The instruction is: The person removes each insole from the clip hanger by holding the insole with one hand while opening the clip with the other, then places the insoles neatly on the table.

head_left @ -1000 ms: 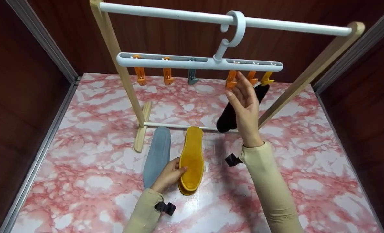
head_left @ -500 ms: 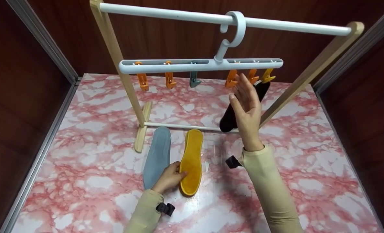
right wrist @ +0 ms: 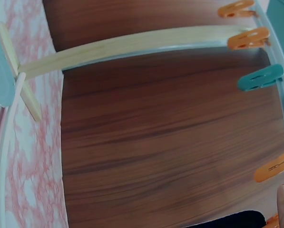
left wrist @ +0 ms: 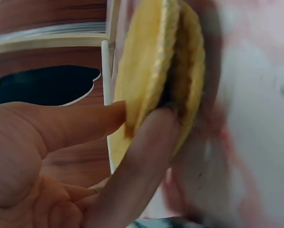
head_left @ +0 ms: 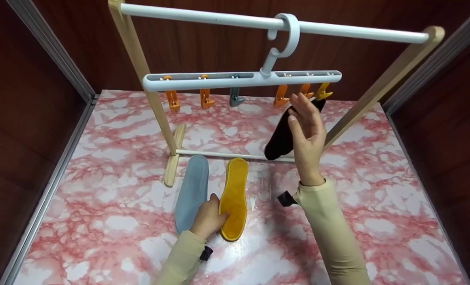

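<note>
Yellow insoles, two stacked together, lie on a pink-and-white marbled worktop in front of a drying rack, where a person's left hand keeps a narrow grip on their near end. The left wrist view shows the thumb on the face of the top insole and a finger tucked into the gap between the pair. A grey insole lies just to the left, partly covered by the same hand. Above, the right hand is raised with its grip wide and holding nothing, fingers extended near the orange clips; whether it touches the black insole behind it cannot be told. That black piece hangs at a slant below the yellow clip at the right end of a white hanger. A teal clip hangs near the middle. The hanger hooks over a white rail between wooden posts, before a dark wood-grain panel.
</note>
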{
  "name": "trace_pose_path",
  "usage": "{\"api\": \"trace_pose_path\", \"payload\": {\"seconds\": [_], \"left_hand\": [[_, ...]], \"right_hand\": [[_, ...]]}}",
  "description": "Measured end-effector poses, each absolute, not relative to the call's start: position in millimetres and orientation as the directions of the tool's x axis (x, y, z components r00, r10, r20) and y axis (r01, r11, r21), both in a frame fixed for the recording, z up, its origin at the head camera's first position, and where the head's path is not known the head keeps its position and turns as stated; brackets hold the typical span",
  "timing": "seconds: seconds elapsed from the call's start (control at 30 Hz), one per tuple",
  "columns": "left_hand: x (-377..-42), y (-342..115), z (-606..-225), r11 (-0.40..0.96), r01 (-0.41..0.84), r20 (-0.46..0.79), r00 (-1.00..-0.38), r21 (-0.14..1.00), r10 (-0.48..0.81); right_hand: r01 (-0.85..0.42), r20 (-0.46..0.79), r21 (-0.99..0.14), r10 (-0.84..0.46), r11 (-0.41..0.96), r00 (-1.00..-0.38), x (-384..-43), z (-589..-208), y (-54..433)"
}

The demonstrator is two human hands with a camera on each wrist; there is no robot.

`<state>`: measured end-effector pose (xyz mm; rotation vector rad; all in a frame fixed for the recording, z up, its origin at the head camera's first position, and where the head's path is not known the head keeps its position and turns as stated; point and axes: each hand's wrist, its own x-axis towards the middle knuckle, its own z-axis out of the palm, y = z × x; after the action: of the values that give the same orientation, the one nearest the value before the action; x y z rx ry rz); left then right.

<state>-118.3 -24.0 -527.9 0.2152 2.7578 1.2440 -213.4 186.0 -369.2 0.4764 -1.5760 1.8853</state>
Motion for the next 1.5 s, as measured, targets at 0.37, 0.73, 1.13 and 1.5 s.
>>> {"api": "trace_pose_path", "payload": {"seconds": [0.37,0.73,1.13,1.5], "left_hand": [[-125.8,-11.4,-510.3,0.826,0.046,-0.107,-0.986,0.562,0.129],[-170.5,13.1,-493.0,0.726,0.297,0.127,-0.952,0.620,0.280],[-209.6,46.4,-495.2,0.524,0.395,0.302,-0.918,0.755,0.257],[-228.9,77.3,-486.1,0.370,0.312,0.241,-0.944,0.875,0.226]], "right_hand": [[-0.661,0.606,-0.747,0.332,-0.076,-0.723,-212.5,-366.9,191.9],[-0.645,0.534,-0.760,0.488,-0.080,-0.690,-215.2,-364.0,198.5],[-0.628,0.517,-0.777,0.515,-0.054,-0.684,-217.9,-363.2,204.8],[-0.608,0.511,-0.793,0.502,-0.040,-0.698,-220.7,-365.9,204.7]]}}
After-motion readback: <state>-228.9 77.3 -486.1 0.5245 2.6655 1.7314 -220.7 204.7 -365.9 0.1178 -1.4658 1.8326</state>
